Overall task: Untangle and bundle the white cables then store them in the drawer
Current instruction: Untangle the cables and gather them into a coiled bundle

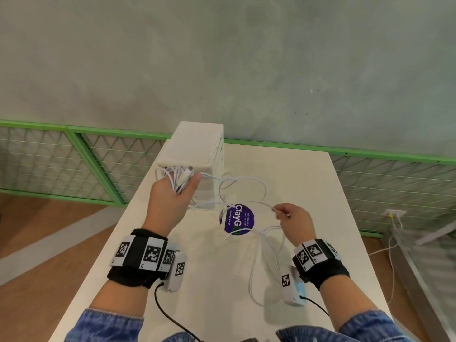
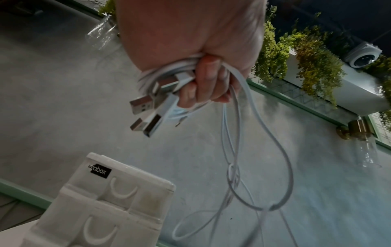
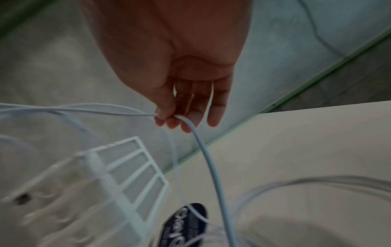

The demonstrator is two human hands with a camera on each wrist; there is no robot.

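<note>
Item 1, left hand (image 1: 170,201): raised over the tabletop's (image 1: 197,280) far left part, just in front of the drawer unit. Fingers (image 2: 208,83) curled tight round a coiled bundle of white cables (image 2: 167,75). Several flat USB plugs (image 2: 143,104) stick out of the fist.

Item 2, white cables, loose part (image 1: 243,180): strands run from the left fist rightward in slack loops, pass over the purple sticker, and reach the right hand. Further loops (image 1: 265,245) hang and lie on the tabletop below the right wrist, toward the near right edge. One free end (image 1: 225,238) lies at the sticker's near rim.

Item 3, right hand (image 1: 294,222): held above the tabletop's middle right. Thumb and fingertips (image 3: 169,122) pinch a single strand (image 3: 208,162); remaining fingers loosely extended.

Item 4, drawer unit (image 1: 197,144): white plastic, several stacked drawers with curved pulls (image 2: 123,190), standing at the far edge of the tabletop, left of centre. Drawers appear closed in the left wrist view.

Item 5, purple sticker (image 1: 237,219): round, flat on the tabletop's centre, just in front of the drawer unit.

Item 6, wrist bands (image 1: 143,253): black, with printed square markers, one on each wrist.
</note>
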